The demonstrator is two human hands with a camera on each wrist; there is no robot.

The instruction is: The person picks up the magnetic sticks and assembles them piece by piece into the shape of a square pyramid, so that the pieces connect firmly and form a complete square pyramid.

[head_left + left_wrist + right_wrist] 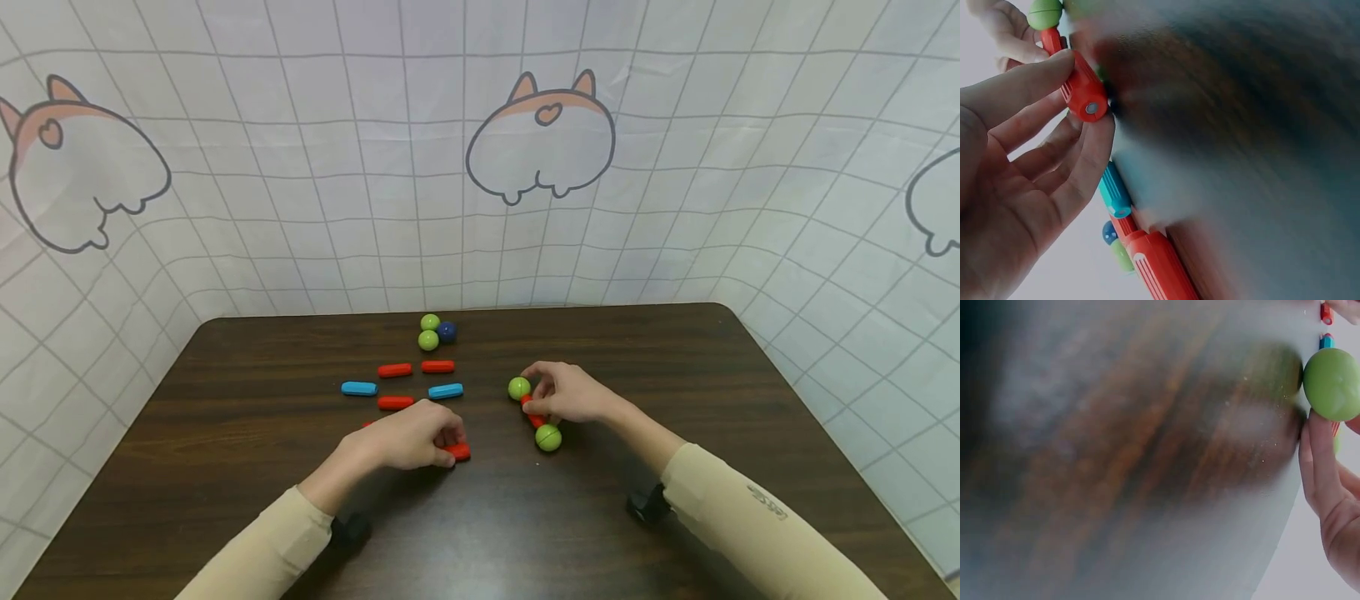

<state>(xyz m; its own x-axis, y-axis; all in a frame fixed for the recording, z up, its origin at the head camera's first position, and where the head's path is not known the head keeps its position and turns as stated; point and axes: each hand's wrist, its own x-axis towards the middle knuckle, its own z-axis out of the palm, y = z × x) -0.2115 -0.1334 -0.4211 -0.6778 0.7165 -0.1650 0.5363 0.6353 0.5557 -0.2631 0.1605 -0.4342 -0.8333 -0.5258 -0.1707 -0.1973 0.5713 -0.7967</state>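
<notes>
My left hand [416, 433] pinches a short red magnetic rod [459, 452] between thumb and fingers, low over the dark table. A round metal magnet shows in the rod's near end [1092, 108] in the left wrist view. To the right, my right hand [573, 392] grips another red rod [536, 420] joined to a green ball at each end. Of these, the far green ball [519, 388] sits by the index finger, and the near green ball [548, 437] is below the hand. The right wrist view shows fingers against a green ball [1334, 384], the rod mostly hidden.
On the wooden table [600, 517], loose red rods [394, 370] and two blue rods [359, 388] lie left of centre, one red rod partly behind my left hand. Two green balls [428, 340] and a navy ball [447, 332] cluster farther back. A white grid cloth [337, 208] hangs behind.
</notes>
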